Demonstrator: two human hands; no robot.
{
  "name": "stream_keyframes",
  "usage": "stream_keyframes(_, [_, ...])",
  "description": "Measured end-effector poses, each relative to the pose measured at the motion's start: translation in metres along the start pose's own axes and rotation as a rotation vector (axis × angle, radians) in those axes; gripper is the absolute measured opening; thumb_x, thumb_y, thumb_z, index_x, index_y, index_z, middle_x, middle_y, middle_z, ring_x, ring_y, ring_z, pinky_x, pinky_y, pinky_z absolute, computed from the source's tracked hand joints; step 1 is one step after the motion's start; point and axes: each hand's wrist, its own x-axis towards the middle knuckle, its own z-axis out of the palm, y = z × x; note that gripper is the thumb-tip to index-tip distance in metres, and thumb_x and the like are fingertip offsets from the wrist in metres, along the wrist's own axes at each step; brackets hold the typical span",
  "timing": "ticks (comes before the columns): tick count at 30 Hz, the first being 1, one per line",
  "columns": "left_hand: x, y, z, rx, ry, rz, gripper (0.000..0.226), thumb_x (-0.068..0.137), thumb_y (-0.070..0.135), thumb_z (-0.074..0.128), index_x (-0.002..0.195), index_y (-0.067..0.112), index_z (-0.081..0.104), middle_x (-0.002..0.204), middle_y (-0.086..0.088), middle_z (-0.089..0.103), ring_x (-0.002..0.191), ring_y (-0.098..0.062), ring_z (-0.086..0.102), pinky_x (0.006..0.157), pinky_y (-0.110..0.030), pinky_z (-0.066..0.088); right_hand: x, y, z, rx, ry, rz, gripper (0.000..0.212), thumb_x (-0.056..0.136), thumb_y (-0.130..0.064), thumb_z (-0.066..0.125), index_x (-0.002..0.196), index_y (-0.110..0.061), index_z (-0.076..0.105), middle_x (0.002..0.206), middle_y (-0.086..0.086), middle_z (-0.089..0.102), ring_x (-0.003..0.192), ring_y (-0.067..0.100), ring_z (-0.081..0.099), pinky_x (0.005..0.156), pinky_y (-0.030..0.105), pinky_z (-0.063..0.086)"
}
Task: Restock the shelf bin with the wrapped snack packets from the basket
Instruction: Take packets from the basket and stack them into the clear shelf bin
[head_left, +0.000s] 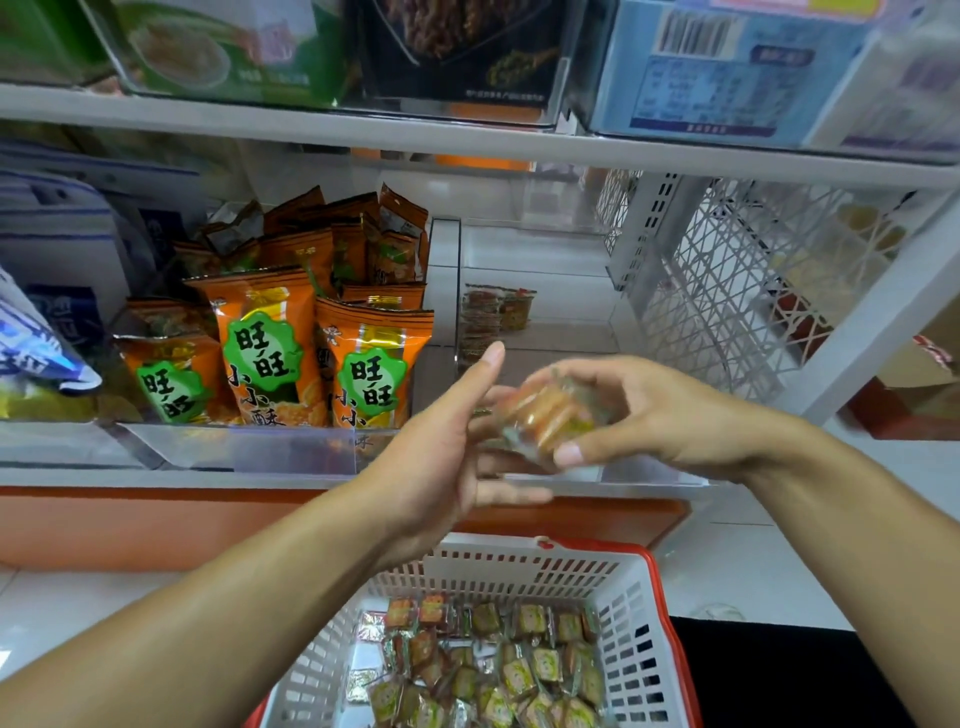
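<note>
— Down at our knees sits the white slotted plastic basket with red rim (631, 613), and its floor is covered with small square wrapped snack packets (498, 670). So what do we have in hand?

— We have a stack of those packets (550, 415), blurred but orange and green through clear wrap, pinched in our right hand (660, 415) between thumb and curled fingers. Our left hand (441, 441) is flat and spread wide beside it, palm touching or nearly touching the stack; we cannot tell which.

— And the clear plastic shelf bin (540, 332) behind our hands?

— Nearly bare. We see only a few short stacks of packets (493, 312) standing toward its left side, with pale floor showing around them. Left of it, the neighbouring bin holds orange snack bags with green labels (270, 353).

— So we judge ourselves early on?

— Yes: one handful on its way, a little already shelved, and most of the load waiting in the basket.
</note>
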Motion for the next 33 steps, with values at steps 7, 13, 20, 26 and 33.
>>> stream_keyframes(7, [0.002, -0.016, -0.001, 0.496, 0.342, 0.346, 0.077, 0.097, 0.037, 0.064, 0.155, 0.040, 0.014, 0.081, -0.002, 0.073, 0.068, -0.003, 0.070, 0.071, -0.016, 0.047, 0.070, 0.027, -0.046, -0.232, 0.678, 0.198, 0.052, 0.071, -0.001, 0.084, 0.117, -0.014, 0.062, 0.113, 0.002, 0.071, 0.095, 0.014, 0.067, 0.077, 0.030, 0.062])
stream_keyframes(13, [0.014, -0.026, 0.002, 0.386, 0.315, 0.261, 0.099, 0.097, 0.024, 0.067, 0.158, 0.045, -0.008, 0.078, -0.004, 0.071, 0.071, -0.012, 0.072, 0.078, -0.027, 0.050, 0.148, 0.069, -0.051, -0.556, 0.587, 0.306, 0.051, 0.079, -0.002, 0.074, 0.128, -0.010, 0.062, 0.127, 0.013, 0.067, 0.116, 0.028, 0.062, 0.081, 0.019, 0.040])
stream_keyframes(20, [0.014, -0.031, 0.002, 0.351, 0.312, 0.235, 0.102, 0.096, 0.014, 0.066, 0.154, 0.053, -0.008, 0.082, -0.011, 0.068, 0.071, -0.025, 0.070, 0.064, -0.019, 0.056, 0.186, 0.089, -0.046, -0.133, 0.894, 0.369, 0.083, 0.091, -0.012, 0.067, 0.157, -0.023, 0.019, 0.140, 0.017, 0.057, 0.126, 0.034, 0.055, 0.099, 0.035, 0.043])
stream_keyframes(26, [0.013, -0.032, -0.001, 0.428, 0.287, 0.247, 0.105, 0.095, 0.015, 0.066, 0.153, 0.056, -0.012, 0.079, -0.008, 0.069, 0.060, -0.007, 0.064, 0.079, -0.026, 0.054, 0.191, 0.091, -0.043, -0.068, 0.824, 0.347, 0.075, 0.088, -0.025, 0.072, 0.151, -0.017, 0.031, 0.137, 0.011, 0.059, 0.125, 0.032, 0.057, 0.107, 0.038, 0.044])
stream_keyframes(33, [0.014, -0.035, -0.004, 0.446, 0.313, 0.271, 0.104, 0.096, 0.018, 0.067, 0.155, 0.053, -0.011, 0.081, -0.007, 0.070, 0.072, -0.013, 0.070, 0.080, -0.015, 0.050, 0.186, 0.090, -0.050, -0.109, 0.772, 0.405, 0.097, 0.087, -0.026, 0.076, 0.159, -0.020, 0.011, 0.149, 0.014, 0.048, 0.133, 0.033, 0.049, 0.107, 0.037, 0.040])
